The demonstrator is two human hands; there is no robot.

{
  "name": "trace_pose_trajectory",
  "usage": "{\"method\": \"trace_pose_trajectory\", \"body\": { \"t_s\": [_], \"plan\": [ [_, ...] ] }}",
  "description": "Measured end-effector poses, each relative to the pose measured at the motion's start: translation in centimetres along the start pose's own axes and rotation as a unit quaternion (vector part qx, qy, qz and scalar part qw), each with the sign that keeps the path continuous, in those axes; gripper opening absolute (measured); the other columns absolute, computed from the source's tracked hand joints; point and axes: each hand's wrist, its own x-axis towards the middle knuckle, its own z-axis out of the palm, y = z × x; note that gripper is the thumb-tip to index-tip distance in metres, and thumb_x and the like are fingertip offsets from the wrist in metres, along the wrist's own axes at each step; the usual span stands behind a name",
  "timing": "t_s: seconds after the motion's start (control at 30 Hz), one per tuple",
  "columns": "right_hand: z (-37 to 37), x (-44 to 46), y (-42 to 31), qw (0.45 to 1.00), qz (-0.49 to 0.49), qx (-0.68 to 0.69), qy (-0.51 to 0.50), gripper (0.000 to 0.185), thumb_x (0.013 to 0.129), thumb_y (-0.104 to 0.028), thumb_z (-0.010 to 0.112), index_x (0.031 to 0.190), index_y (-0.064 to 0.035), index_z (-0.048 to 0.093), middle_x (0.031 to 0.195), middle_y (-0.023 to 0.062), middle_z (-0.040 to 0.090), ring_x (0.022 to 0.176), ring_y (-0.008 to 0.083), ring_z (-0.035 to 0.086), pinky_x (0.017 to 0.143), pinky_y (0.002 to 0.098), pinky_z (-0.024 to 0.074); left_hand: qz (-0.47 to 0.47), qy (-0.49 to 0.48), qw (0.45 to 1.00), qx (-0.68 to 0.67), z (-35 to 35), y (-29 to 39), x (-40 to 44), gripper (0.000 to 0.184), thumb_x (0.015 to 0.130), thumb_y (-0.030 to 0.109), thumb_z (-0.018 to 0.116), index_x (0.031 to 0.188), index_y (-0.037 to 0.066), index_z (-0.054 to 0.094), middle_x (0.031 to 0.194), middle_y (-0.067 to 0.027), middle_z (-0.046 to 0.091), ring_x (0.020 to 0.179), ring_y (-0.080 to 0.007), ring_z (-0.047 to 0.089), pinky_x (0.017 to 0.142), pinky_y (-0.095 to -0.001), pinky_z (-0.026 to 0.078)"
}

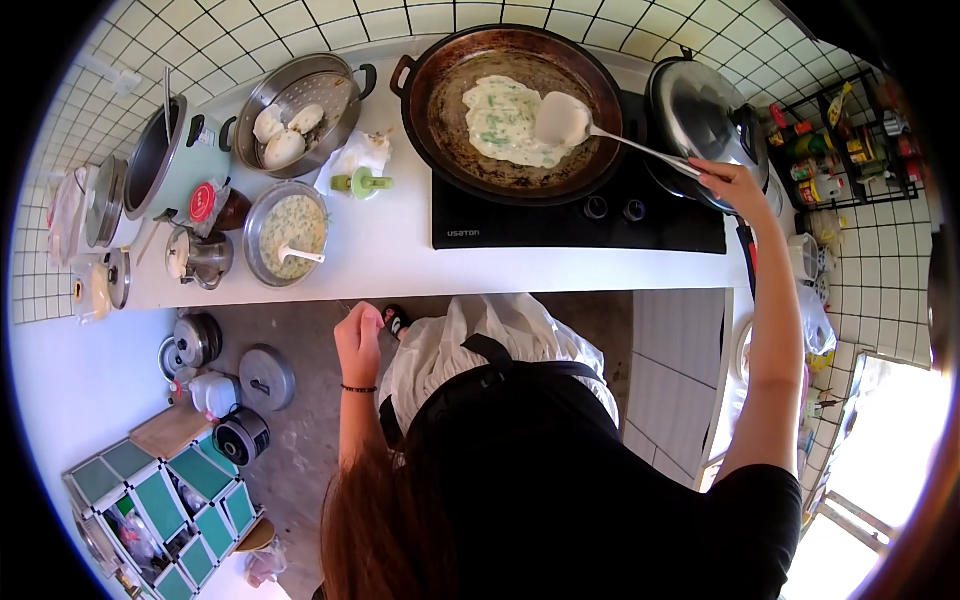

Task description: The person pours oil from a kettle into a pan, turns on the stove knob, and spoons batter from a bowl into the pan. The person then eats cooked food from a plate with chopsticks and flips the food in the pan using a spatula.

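Note:
My right hand [733, 187] is closed around the long metal handle of a spatula [563, 121]. Its broad pale blade rests on the right part of a flat pancake [497, 118], whose pale batter is flecked with green. The pancake lies in a wide dark frying pan [440, 170] over a black cooktop [540, 230]. In front of the counter edge hangs my left hand [358, 343], its fingers curled in and no object visible in them. Left of the pan, a metal bowl [252, 255] contains green-flecked batter and a white spoon [300, 254].
A steamer pan [352, 112] with several white buns stands behind the bowl. A green-capped bottle [360, 183] sits beside a crumpled paper. Right of the frying pan is a lidded pot [700, 105]; a condiment rack [850, 145] hangs by the wall. A rice cooker [172, 180] is at left.

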Motion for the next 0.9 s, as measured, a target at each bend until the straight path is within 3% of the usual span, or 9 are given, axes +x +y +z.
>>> {"method": "trace_pose_trajectory", "body": {
  "t_s": [0.2,0.3,0.43,0.57,0.9],
  "plan": [
    [-0.8,0.0,-0.7,0.999,0.004,-0.01,0.042,0.03,0.088,-0.014,0.06,0.118,-0.0112,0.063,0.063,-0.0023,0.048,0.057,0.0056,0.04,0.054,0.0205,0.0342,-0.002,0.003,1.0,0.009,0.1,0.2,0.0,0.029,0.09,0.013,0.043,0.063,0.003,0.046,0.057,0.0039,0.038,0.052,-0.0033,0.029,0.046,-0.0216,0.021],
    [0.6,0.7,-0.3,0.997,-0.005,0.071,0.013,0.033,0.09,-0.016,0.058,0.122,-0.0068,0.059,0.064,-0.0039,0.045,0.057,0.0041,0.039,0.052,0.0195,0.0316,-0.003,0.003,1.0,0.008,0.2,0.3,0.0,0.029,0.09,0.013,0.043,0.063,0.003,0.046,0.057,0.0039,0.038,0.052,-0.0032,0.03,0.047,-0.0216,0.021],
    [3.0,0.6,-2.3,0.995,0.016,0.095,-0.009,0.033,0.091,-0.016,0.057,0.123,-0.0079,0.058,0.062,-0.0039,0.043,0.056,0.0043,0.038,0.051,0.0197,0.0306,0.002,0.006,1.0,-0.007,0.7,0.6,0.0,0.03,0.09,0.013,0.043,0.063,0.003,0.046,0.057,0.0038,0.038,0.052,-0.0032,0.03,0.047,-0.0215,0.022],
    [3.8,0.9,-1.8,0.998,0.019,0.057,-0.021,0.032,0.091,-0.016,0.057,0.121,-0.0079,0.059,0.062,-0.0033,0.044,0.057,0.0047,0.038,0.051,0.02,0.0311,0.002,0.005,1.0,-0.001,0.7,0.3,0.0,0.03,0.091,0.014,0.043,0.063,0.003,0.047,0.057,0.0038,0.038,0.053,-0.0033,0.03,0.047,-0.0215,0.022],
    [1.8,1.0,0.4,0.995,0.043,0.076,0.051,0.029,0.09,-0.019,0.058,0.117,-0.0097,0.063,0.058,-0.0031,0.044,0.052,0.0049,0.037,0.048,0.0206,0.0301,0.001,0.025,1.0,0.013,0.2,0.4,0.1,0.032,0.092,0.017,0.042,0.063,0.003,0.047,0.057,0.0028,0.04,0.052,-0.0041,0.031,0.046,-0.0221,0.022]
  ]
}}
